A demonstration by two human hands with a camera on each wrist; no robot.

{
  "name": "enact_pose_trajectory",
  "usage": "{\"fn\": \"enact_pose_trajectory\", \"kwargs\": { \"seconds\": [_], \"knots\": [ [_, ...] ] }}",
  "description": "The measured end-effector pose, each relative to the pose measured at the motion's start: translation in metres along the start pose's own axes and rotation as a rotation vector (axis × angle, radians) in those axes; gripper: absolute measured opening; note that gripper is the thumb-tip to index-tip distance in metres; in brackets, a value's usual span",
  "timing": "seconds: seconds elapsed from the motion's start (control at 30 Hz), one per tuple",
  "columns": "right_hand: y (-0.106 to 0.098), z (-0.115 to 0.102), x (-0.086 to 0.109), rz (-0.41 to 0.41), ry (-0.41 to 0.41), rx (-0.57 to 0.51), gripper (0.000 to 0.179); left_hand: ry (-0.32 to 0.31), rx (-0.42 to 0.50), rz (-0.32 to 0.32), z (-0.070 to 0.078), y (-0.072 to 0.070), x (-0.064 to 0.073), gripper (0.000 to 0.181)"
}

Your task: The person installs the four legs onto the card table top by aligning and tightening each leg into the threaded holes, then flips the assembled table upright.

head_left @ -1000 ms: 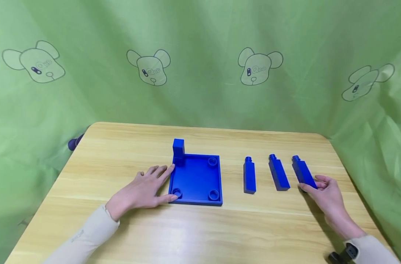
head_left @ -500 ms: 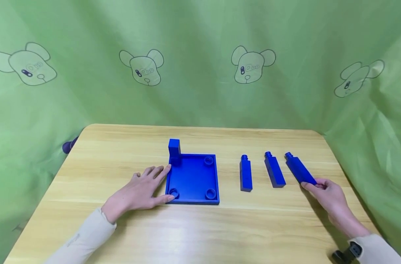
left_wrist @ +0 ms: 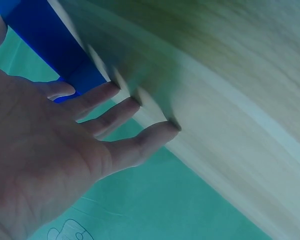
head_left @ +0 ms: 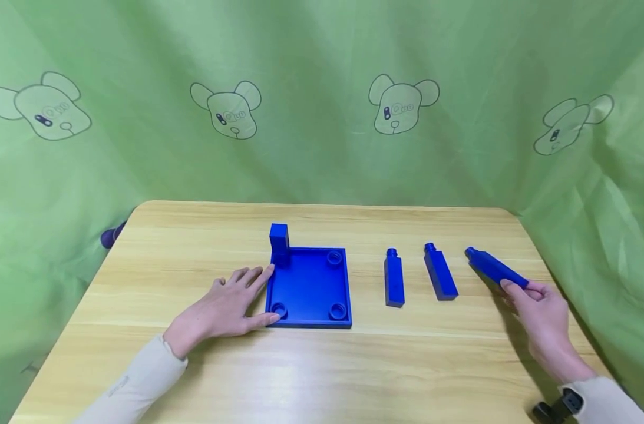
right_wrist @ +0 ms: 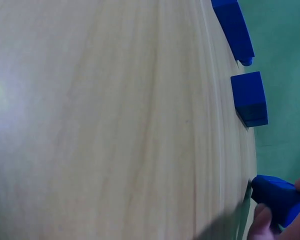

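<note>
My left hand [head_left: 223, 306] rests with spread fingers along the left edge of a square blue tray-like base [head_left: 308, 288]. Its thumb lies at the near left corner, by a round threaded socket. A blue square post [head_left: 279, 240] stands upright at the base's far left corner. In the left wrist view, the fingers [left_wrist: 155, 137] stretch over the wood beside the blue side wall. On the right, my right hand [head_left: 544, 318] pinches the near end of a blue table-leg-like post [head_left: 494, 266] with a threaded tip. That post slants, its tip pointing far left.
Two more blue posts with threaded tips, one nearer the base [head_left: 394, 280] and one farther right [head_left: 441, 274], lie on the wooden table [head_left: 322, 377]. Green cloth [head_left: 322, 159] hangs behind the table and at its sides.
My right hand has gripped the rightmost post, tilted its near end up and moved it to the right. My left hand keeps its place on the base.
</note>
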State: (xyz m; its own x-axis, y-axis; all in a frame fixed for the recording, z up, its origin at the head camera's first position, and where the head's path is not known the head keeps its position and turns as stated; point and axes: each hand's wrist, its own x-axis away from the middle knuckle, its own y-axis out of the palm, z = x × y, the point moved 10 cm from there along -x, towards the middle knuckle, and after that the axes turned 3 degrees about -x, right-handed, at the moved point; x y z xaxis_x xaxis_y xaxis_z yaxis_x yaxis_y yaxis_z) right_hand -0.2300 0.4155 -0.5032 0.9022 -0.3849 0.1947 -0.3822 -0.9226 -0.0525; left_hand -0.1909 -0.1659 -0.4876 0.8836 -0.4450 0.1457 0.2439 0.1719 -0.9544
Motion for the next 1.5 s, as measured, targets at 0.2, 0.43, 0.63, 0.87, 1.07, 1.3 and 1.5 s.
{"fn": "enact_pose_trajectory", "kwargs": {
  "seconds": [0.2, 0.43, 0.63, 0.87, 1.07, 1.3, 1.5],
  "knots": [
    [0.001, -0.015, 0.003, 0.014, -0.065, -0.181, 0.036, 0.002, 0.0, 0.002, 0.002, 0.003, 0.001, 0.105],
    [-0.001, -0.027, 0.004, 0.105, -0.11, -0.273, 0.039, 0.005, -0.01, 0.014, 0.003, 0.001, 0.0, 0.104],
    [-0.002, -0.033, 0.008, 0.188, -0.142, -0.344, 0.042, 0.02, -0.016, 0.029, 0.005, -0.001, -0.002, 0.104],
    [0.013, -0.05, 0.021, 0.203, -0.31, -0.399, 0.043, 0.016, -0.016, 0.027, 0.004, 0.0, -0.002, 0.104],
    [0.04, -0.063, 0.033, 0.1, -0.357, -0.3, 0.044, 0.023, -0.019, 0.033, 0.005, -0.002, -0.003, 0.103],
    [0.075, -0.072, 0.045, -0.074, -0.434, -0.109, 0.044, 0.02, -0.008, 0.024, 0.003, -0.001, -0.002, 0.104],
    [0.1, -0.079, 0.056, -0.187, -0.475, -0.045, 0.041, 0.02, -0.013, 0.025, 0.002, -0.002, -0.002, 0.106]
  ]
}}
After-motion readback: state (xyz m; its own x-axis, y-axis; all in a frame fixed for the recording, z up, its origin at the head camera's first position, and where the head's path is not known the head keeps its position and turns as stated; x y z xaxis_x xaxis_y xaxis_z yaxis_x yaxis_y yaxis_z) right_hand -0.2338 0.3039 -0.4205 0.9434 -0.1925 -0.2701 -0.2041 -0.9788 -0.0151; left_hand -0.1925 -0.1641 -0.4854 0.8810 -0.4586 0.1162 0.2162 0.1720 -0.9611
